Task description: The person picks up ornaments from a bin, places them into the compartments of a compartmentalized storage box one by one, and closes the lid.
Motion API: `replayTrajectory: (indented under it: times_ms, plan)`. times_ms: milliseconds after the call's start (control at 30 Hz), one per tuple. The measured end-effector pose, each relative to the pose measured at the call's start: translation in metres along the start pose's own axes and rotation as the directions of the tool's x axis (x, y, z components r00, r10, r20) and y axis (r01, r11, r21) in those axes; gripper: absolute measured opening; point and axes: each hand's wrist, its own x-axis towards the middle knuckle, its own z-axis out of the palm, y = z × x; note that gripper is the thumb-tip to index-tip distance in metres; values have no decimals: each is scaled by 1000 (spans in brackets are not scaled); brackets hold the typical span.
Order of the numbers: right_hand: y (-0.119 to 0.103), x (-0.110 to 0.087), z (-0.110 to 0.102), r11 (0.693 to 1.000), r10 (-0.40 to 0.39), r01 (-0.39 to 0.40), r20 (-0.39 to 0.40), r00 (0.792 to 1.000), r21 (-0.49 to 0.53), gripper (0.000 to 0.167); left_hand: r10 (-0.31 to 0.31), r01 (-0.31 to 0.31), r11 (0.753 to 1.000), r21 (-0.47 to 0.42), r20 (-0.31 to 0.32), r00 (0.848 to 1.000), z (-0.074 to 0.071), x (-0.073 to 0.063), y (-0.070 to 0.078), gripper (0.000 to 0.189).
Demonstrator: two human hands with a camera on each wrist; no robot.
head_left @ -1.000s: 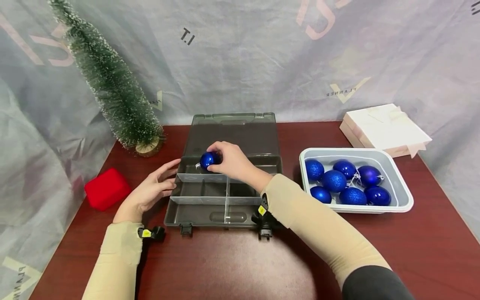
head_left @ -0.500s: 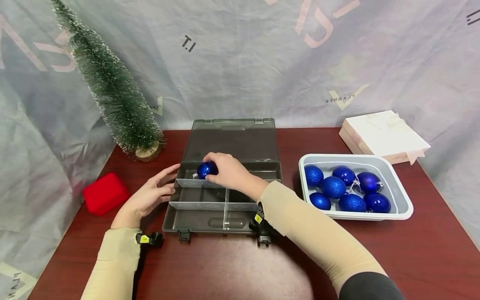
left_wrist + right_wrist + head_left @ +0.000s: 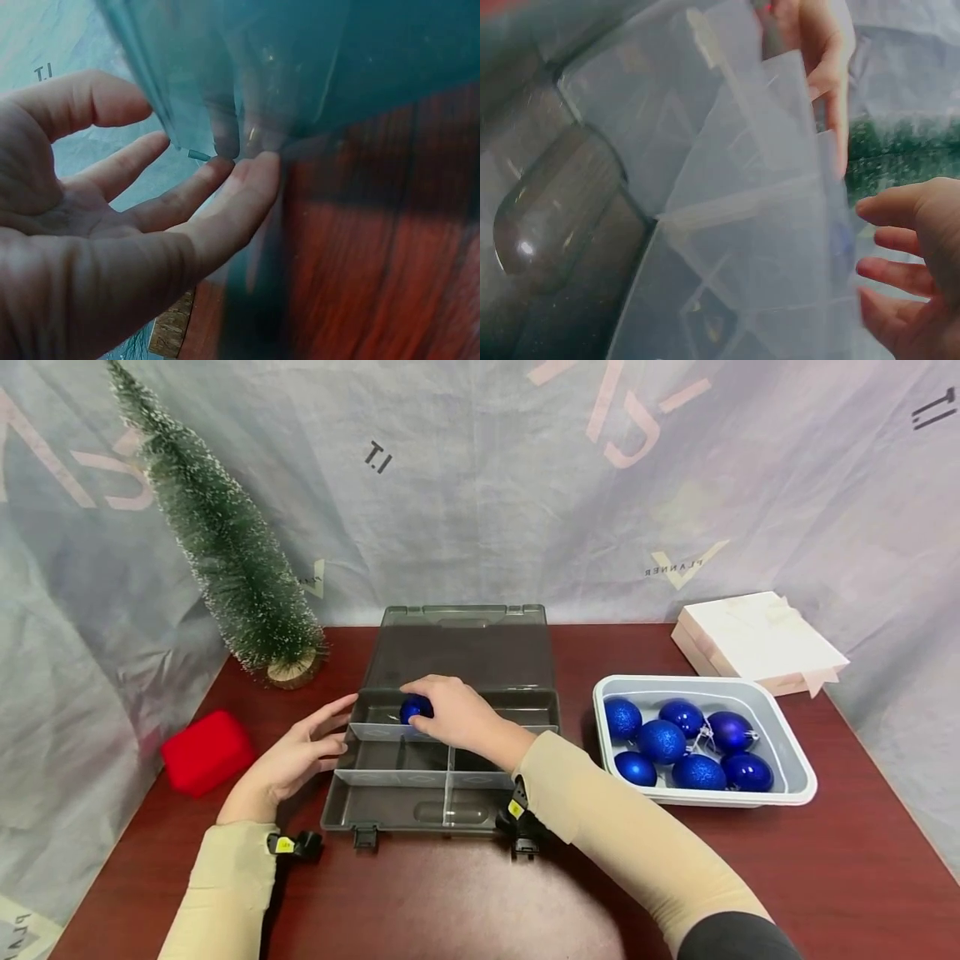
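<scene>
A smoky clear compartment box (image 3: pixel 390 806) stands with its lid (image 3: pixel 465 652) raised at the back. In its rear compartment, toward the left, sits a shiny blue Christmas bauble (image 3: pixel 414 709). My right hand (image 3: pixel 468 718) is over it, fingertips right at the ball and partly covering it. In the right wrist view, the right fingers (image 3: pixel 900 274) are spread with nothing between them, and only a blue tint shows behind the dividers (image 3: pixel 742 206). Relaxed fingers of my left hand (image 3: pixel 292 760) rest along the box's left side, close to its wall in the left wrist view.
To the right, a white tub (image 3: pixel 802 777) holds several blue baubles (image 3: pixel 662 742), matte, shiny and glittery. Behind it lies a cream gift box (image 3: pixel 772 639) with a ribbon. At left are a red box (image 3: pixel 207 752) and a small frosted tree (image 3: pixel 232 560) on a wooden base.
My right hand has lowered the bauble into the rear compartment, and its fingers now loosen around it. My left hand keeps its place by the box. The head view has tilted slightly.
</scene>
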Motion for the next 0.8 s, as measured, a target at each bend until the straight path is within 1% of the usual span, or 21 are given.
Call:
replayTrajectory:
  times_ms: [67,133,233,367,467,600,700,800]
  plan:
    - [-2,-5,-4,1000,-16,16,-3,1000,-1,47,1,-1,1000,-1,-1,1000,0,-1,-1,71]
    - [-5,-12,-11,999,-44,44,-27,999,6,44,8,-8,1000,-7,5,1000,0,-2,0,72]
    - [-8,-28,-26,990,-124,128,-89,988,50,40,20,-20,1000,-12,9,1000,1,-3,1,72]
    - [-10,-57,-53,956,-241,268,-204,949,117,36,31,-31,999,-14,12,999,1,-4,3,73]
    - [-9,-80,-73,932,-283,332,-278,918,147,34,36,-36,999,-14,9,999,1,-4,2,73]
    - [-4,-110,-96,916,-284,360,-346,894,176,37,38,-38,999,-10,7,999,1,-3,-1,73]
    - [6,-134,-106,930,-251,332,-388,887,156,40,38,-38,999,-13,3,999,2,-2,-3,73]
    - [22,-155,-113,948,-194,278,-414,889,152,44,45,-45,999,-15,1,999,2,-1,-3,73]
